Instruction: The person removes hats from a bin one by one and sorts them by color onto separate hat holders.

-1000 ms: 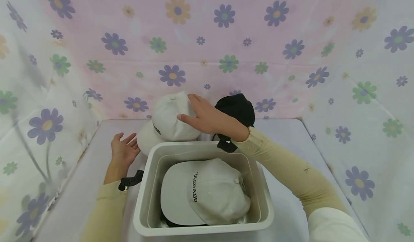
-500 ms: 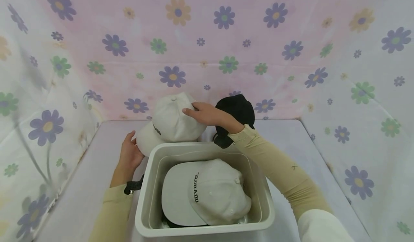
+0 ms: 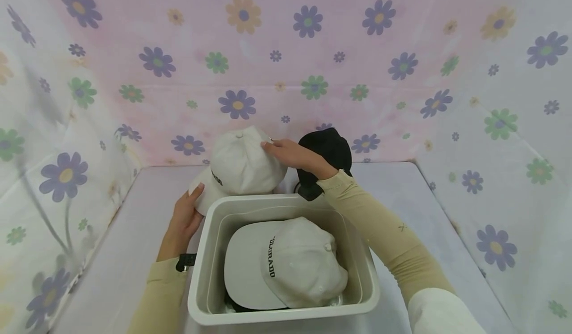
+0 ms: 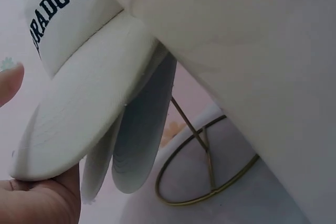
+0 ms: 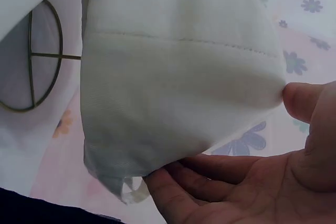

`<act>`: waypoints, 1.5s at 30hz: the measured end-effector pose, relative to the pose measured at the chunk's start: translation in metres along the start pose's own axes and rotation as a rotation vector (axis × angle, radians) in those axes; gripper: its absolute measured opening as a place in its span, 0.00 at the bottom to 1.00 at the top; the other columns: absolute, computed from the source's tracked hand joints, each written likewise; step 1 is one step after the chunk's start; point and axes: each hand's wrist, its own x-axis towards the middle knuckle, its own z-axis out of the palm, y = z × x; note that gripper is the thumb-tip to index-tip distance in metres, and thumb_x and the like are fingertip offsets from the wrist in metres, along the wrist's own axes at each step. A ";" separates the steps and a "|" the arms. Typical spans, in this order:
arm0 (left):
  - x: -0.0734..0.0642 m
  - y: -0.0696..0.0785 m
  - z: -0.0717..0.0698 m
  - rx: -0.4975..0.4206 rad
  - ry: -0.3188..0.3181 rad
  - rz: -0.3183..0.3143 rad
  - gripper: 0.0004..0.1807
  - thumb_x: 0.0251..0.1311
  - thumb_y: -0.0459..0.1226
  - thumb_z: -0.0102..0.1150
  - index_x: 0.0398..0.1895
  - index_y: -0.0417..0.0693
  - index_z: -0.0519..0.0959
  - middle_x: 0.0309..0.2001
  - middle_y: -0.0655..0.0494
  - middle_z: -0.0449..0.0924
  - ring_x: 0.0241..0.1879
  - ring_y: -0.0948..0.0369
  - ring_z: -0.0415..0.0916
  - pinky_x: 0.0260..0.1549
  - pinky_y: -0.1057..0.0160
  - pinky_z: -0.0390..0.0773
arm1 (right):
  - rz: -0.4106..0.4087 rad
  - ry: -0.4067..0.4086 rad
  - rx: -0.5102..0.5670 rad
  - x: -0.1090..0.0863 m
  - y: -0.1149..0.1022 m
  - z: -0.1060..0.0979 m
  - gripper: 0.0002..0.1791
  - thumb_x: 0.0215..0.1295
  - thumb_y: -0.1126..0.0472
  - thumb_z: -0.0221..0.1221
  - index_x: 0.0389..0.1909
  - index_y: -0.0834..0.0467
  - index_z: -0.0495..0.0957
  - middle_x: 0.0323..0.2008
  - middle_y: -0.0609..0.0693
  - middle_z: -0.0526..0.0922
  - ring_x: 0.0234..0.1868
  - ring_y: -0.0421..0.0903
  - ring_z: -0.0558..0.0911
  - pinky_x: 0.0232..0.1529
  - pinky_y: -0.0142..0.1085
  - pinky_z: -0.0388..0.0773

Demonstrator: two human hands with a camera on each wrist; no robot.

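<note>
A white cap with dark lettering sits tilted behind the bin, its brim pointing down to the left. At that brim is my left hand, its fingers tucked under the edge and its thumb on the upper side. My right hand holds the back of the crown, thumb on one side and curled fingers on the other. Two more brims hang beneath the top one. In the grey-white bin lies a pale cap lettered COLORADO, with something dark under it.
A black cap stands behind the right forearm. Under the white cap is a thin metal stand with a ring base. The bin wall stands close to my left hand. A flowered cloth hangs behind and at both sides.
My left hand has moved up and right onto the white cap's brim. The right hand has gone from lying against the crown with straighter fingers to gripping its back edge.
</note>
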 end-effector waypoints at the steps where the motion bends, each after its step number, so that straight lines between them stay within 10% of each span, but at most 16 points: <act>1: 0.000 -0.001 0.000 0.026 0.013 0.006 0.21 0.78 0.42 0.49 0.68 0.51 0.60 0.57 0.66 0.72 0.57 0.71 0.72 0.55 0.74 0.75 | -0.003 0.004 0.005 0.001 0.001 -0.001 0.36 0.82 0.40 0.37 0.80 0.58 0.54 0.80 0.55 0.55 0.80 0.51 0.55 0.77 0.47 0.57; 8: 0.004 -0.007 0.002 0.094 0.102 0.051 0.25 0.75 0.41 0.53 0.70 0.50 0.59 0.59 0.62 0.68 0.57 0.70 0.71 0.55 0.75 0.75 | 0.018 0.021 0.099 0.008 0.005 -0.005 0.37 0.81 0.38 0.38 0.77 0.61 0.60 0.77 0.55 0.61 0.77 0.51 0.62 0.75 0.47 0.62; 11: 0.008 -0.008 0.002 0.134 0.161 0.079 0.22 0.74 0.41 0.56 0.66 0.50 0.63 0.57 0.61 0.69 0.55 0.69 0.72 0.53 0.75 0.76 | 0.040 0.038 0.141 0.010 0.006 -0.007 0.35 0.82 0.38 0.37 0.56 0.65 0.77 0.56 0.56 0.77 0.59 0.49 0.75 0.65 0.43 0.70; 15: 0.012 -0.007 0.002 0.193 0.217 0.122 0.22 0.73 0.42 0.58 0.64 0.48 0.66 0.55 0.60 0.71 0.53 0.69 0.74 0.51 0.74 0.78 | 0.065 0.047 0.189 0.014 0.006 -0.009 0.28 0.81 0.39 0.39 0.34 0.60 0.67 0.35 0.51 0.62 0.44 0.48 0.69 0.53 0.45 0.69; 22: 0.014 -0.002 0.002 0.213 0.257 0.119 0.28 0.71 0.44 0.60 0.68 0.43 0.66 0.51 0.62 0.74 0.51 0.70 0.76 0.48 0.75 0.79 | 0.102 0.010 0.281 0.020 0.007 -0.011 0.35 0.81 0.39 0.41 0.73 0.62 0.65 0.72 0.56 0.67 0.67 0.52 0.73 0.69 0.51 0.70; 34: 0.015 0.013 0.005 0.385 0.318 0.085 0.39 0.69 0.49 0.61 0.75 0.37 0.62 0.62 0.52 0.71 0.62 0.60 0.73 0.61 0.66 0.76 | 0.095 0.104 0.461 0.024 0.009 -0.009 0.30 0.77 0.47 0.54 0.67 0.66 0.73 0.66 0.59 0.75 0.63 0.56 0.78 0.63 0.51 0.77; 45: 0.015 0.027 0.004 0.400 0.369 0.082 0.40 0.67 0.50 0.64 0.74 0.37 0.65 0.61 0.52 0.72 0.56 0.62 0.75 0.51 0.68 0.80 | 0.080 0.050 0.494 0.023 0.006 -0.011 0.38 0.72 0.44 0.60 0.73 0.64 0.66 0.73 0.56 0.67 0.69 0.54 0.74 0.69 0.49 0.71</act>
